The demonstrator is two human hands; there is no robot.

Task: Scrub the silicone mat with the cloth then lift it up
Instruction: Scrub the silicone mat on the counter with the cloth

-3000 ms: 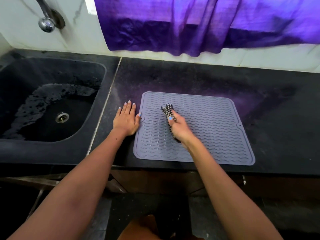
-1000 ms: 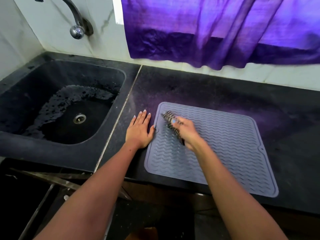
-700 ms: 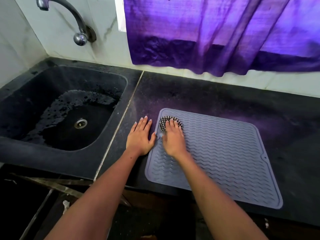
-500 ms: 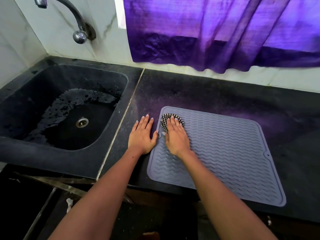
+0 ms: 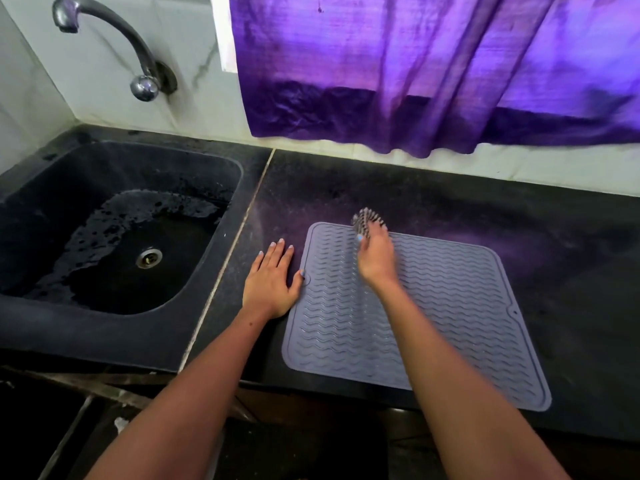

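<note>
My right hand [image 5: 375, 258] holds the bunched cloth [image 5: 367, 220] on the gray mat [image 5: 450, 306] at its 12 o'clock edge. My left hand [image 5: 270, 282] lies flat and open on the counter [image 5: 571, 271] at the mat's 9 o'clock side, thumb touching it.

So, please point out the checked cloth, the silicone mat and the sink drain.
checked cloth [image 5: 367, 218], head view, bunched end beyond the fingers
silicone mat [image 5: 460, 306], head view, bare ribbed middle
sink drain [image 5: 149, 257], head view, metal ring
</note>
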